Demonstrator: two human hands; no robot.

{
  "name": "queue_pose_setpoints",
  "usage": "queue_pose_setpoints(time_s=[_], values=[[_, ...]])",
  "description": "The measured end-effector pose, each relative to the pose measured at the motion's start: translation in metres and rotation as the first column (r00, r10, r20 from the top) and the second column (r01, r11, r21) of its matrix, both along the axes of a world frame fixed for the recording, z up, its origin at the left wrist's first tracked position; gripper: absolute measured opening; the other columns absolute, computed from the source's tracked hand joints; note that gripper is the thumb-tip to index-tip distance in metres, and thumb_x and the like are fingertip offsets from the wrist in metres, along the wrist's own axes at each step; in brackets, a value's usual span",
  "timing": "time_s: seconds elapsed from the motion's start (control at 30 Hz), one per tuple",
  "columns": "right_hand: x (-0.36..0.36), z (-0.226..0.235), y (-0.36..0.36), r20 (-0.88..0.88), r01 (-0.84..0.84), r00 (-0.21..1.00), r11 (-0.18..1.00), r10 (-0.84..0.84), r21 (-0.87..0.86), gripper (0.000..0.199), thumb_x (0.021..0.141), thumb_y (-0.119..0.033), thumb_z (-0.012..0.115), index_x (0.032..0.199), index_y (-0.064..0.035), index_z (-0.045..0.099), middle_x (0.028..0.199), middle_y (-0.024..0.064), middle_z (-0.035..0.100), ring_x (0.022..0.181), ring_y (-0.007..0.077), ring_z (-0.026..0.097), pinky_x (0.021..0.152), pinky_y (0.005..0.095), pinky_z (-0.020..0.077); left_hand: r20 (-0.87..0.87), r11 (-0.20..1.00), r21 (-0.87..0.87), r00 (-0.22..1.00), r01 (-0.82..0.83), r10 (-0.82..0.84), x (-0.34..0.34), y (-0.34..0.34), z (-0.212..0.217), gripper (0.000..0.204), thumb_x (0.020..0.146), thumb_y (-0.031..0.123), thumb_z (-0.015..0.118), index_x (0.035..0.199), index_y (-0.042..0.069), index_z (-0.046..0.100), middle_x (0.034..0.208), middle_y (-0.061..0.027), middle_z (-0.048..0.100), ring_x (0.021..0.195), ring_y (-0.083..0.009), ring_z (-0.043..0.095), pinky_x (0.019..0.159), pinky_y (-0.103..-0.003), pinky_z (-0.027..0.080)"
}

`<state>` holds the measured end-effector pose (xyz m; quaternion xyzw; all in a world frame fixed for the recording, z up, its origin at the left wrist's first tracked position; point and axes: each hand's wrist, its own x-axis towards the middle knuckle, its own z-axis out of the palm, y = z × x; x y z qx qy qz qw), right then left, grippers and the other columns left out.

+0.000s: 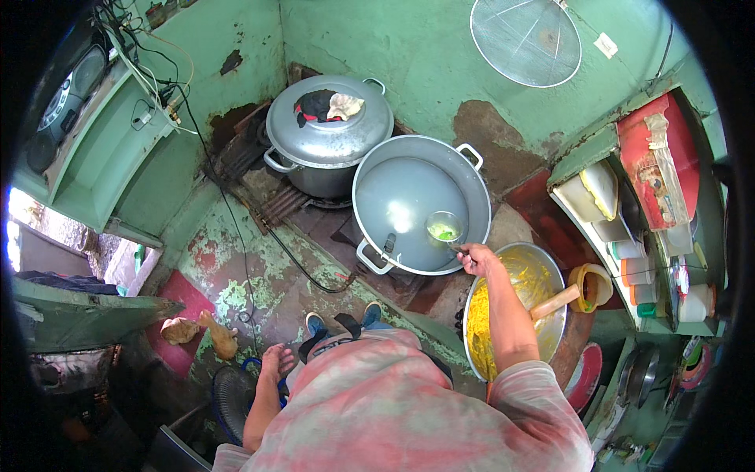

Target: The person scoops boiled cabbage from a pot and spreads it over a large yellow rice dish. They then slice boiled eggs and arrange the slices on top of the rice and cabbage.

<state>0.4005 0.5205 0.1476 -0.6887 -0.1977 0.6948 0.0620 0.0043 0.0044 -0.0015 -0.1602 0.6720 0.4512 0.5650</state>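
My right hand [476, 259] is closed around the handle of a ladle [445, 227], with something green and whitish in its round bowl. The ladle is over the right side of a wide, two-handled metal pot [370, 169]. A bright reflection shows inside this pot; I cannot tell how deep any liquid is. Under my right forearm is a large metal basin [560, 330] with a yellow mass [481, 330] along its side. A wooden paddle [554, 302] leans across the basin's right rim. My left hand [277, 361] hangs low beside my body, fingers apart, holding nothing.
A lidded pot [314, 149] with cloths [329, 106] on top stands behind the wide pot. Two cats [200, 332] rest on the floor at left, near a hose [303, 266]. Shelves [598, 228] with containers line the right, and a round strainer [527, 39] hangs on the wall.
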Motion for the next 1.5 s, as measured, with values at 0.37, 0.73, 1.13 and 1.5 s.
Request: queue_pose_setpoints(time_s=[0.37,0.73,1.13,1.5], values=[[-0.040,-0.030,-0.009,-0.089,0.245,0.969,0.948,-0.231,0.201,0.012,0.098,-0.021,0.048,0.097,-0.0093,0.050,0.067,0.0014,0.055,0.045,0.0077,0.042,0.039,0.0227,0.0329,-0.064,0.999,-0.029,0.998,0.015,-0.017,-0.009,-0.004,0.013,0.026,0.092,0.029,0.059,0.111,0.012,0.059,0.095,-0.0063,0.067,0.079,-0.0220,0.067,0.065,-0.040,0.058],[-0.066,-0.038,-0.020,-0.169,0.459,0.886,0.868,-0.431,0.189,0.014,0.094,-0.017,0.048,0.083,-0.0091,0.049,0.067,0.0001,0.050,0.046,0.0100,0.041,0.041,0.0272,0.0336,-0.053,0.995,-0.053,0.995,0.083,-0.086,-0.006,-0.015,0.030,0.028,0.094,0.029,0.057,0.115,0.010,0.058,0.096,-0.0072,0.067,0.077,-0.0217,0.066,0.065,-0.039,0.058],[-0.064,-0.028,-0.016,-0.103,0.261,0.965,0.896,-0.240,0.358,0.019,0.093,-0.020,0.049,0.078,-0.0071,0.052,0.064,0.0018,0.050,0.045,0.0109,0.041,0.039,0.0282,0.0343,-0.091,0.998,0.009,0.994,-0.068,0.069,0.003,0.001,0.022,0.026,0.095,0.030,0.057,0.113,0.012,0.060,0.096,-0.0067,0.068,0.076,-0.0207,0.067,0.064,-0.039,0.058],[-0.060,-0.044,0.009,0.079,0.027,0.995,0.929,-0.060,0.370,0.018,0.093,-0.020,0.049,0.082,-0.0057,0.051,0.066,0.0020,0.052,0.046,0.0105,0.041,0.041,0.0284,0.0353,-0.063,1.000,-0.007,0.998,0.028,-0.028,0.015,-0.004,0.009,0.024,0.093,0.029,0.055,0.111,0.013,0.059,0.094,-0.0061,0.068,0.073,-0.0207,0.067,0.062,-0.037,0.055]])
